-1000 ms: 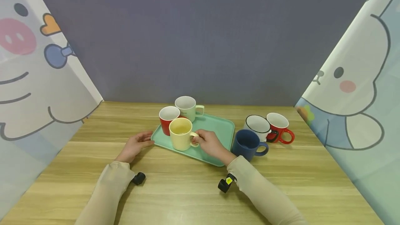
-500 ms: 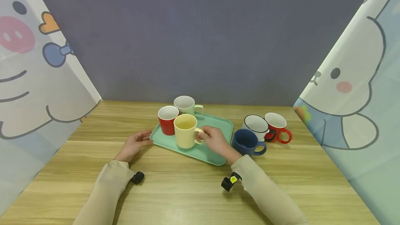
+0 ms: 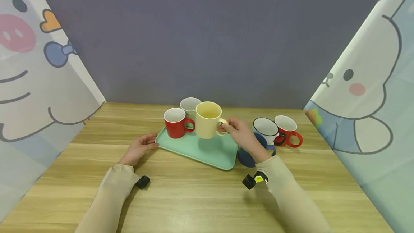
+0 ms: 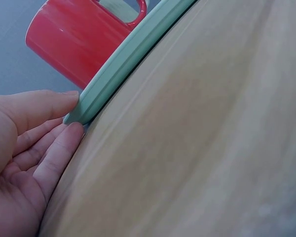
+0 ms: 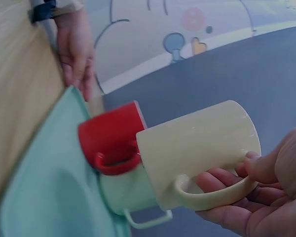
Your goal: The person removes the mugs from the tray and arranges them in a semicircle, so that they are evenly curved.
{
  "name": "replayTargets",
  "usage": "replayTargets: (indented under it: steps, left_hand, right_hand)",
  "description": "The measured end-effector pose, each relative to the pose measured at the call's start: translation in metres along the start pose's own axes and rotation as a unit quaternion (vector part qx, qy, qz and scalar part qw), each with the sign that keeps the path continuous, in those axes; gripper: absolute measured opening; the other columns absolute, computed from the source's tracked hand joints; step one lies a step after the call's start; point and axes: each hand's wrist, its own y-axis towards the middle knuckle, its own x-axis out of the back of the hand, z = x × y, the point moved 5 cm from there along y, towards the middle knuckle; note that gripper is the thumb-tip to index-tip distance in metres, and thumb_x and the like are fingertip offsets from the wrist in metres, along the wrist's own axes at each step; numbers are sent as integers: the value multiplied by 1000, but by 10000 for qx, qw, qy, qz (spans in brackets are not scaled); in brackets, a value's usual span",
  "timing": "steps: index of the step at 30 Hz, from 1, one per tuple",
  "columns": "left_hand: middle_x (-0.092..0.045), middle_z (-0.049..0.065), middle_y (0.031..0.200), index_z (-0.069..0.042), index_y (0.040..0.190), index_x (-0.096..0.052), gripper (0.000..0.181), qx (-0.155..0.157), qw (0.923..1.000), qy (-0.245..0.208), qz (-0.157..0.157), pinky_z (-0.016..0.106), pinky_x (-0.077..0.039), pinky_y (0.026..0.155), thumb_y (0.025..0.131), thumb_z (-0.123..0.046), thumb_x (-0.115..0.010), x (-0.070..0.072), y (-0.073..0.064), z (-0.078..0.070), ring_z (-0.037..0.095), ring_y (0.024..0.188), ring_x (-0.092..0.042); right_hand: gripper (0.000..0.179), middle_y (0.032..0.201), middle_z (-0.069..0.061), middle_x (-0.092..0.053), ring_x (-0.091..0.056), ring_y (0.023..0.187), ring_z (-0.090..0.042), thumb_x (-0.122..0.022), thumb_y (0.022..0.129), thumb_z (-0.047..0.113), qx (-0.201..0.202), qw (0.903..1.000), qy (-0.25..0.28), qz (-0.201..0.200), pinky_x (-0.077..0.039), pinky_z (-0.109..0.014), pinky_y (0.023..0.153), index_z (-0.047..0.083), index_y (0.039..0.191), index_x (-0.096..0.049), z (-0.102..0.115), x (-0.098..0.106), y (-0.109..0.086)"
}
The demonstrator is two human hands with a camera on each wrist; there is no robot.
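Note:
My right hand point(image 3: 240, 132) grips the handle of a pale yellow mug point(image 3: 207, 127), held upright above the green tray point(image 3: 207, 155). In the right wrist view the thumb presses the top of the mug's handle point(image 5: 214, 200), with fingers through the loop. My left hand point(image 3: 139, 150) touches the tray's left corner, thumb and fingers nearly straight on either side of it, as the left wrist view shows. On the tray's left part stand a red mug point(image 3: 174, 127), white inside, and a pale green mug point(image 3: 189, 105), partly hidden behind the other two.
Right of the tray, a blue mug point(image 3: 247, 158) is partly covered by my right forearm. Behind it stand a white mug with a black rim point(image 3: 265, 128) and another red mug point(image 3: 286, 127). A grey panel point(image 3: 207, 39) rises behind the wooden table point(image 3: 181, 204).
The yellow mug, in my right hand's grip, has risen and moved right, away from the red mug, whose handle now shows. My left hand stays at the tray's corner.

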Motion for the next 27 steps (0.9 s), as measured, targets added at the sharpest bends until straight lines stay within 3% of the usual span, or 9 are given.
replayTargets:
  steps: [4,11,19,27]
  left_hand:
    - [-49,32,140,13,143,-42,56,-17,10000,43,-61,14,-48,88,96,-6,-65,1,1,-1,38,127,-50]
    - [-50,32,139,13,142,-43,55,-16,10000,-19,-94,14,-47,88,95,-5,-66,2,2,2,37,127,-50]
    - [-50,31,139,12,142,-44,56,4,9999,38,-99,14,-47,87,95,-8,-67,0,3,2,38,127,-50]
    - [-52,31,138,13,141,-45,55,-14,9999,19,-133,14,-48,87,94,-6,-68,-1,2,3,31,122,-54]
  right_hand:
    - [21,102,-24,-71,-68,99,-37,-54,102,2,250,9994,-74,-211,-54,-46,87,-14,110,-63,6,18,0]
    - [21,104,-24,-71,-69,100,-35,-55,102,4,329,9971,-351,-592,-53,-22,77,-12,112,-65,10,52,-8]
    - [24,109,-25,-70,-67,90,-1,-55,103,8,206,9937,-569,-946,-52,-18,80,-12,113,-64,6,87,-29]
    - [25,102,-20,-72,-66,84,4,-54,103,5,214,9919,-573,-1112,-53,-17,75,-16,115,-61,-8,113,-42]
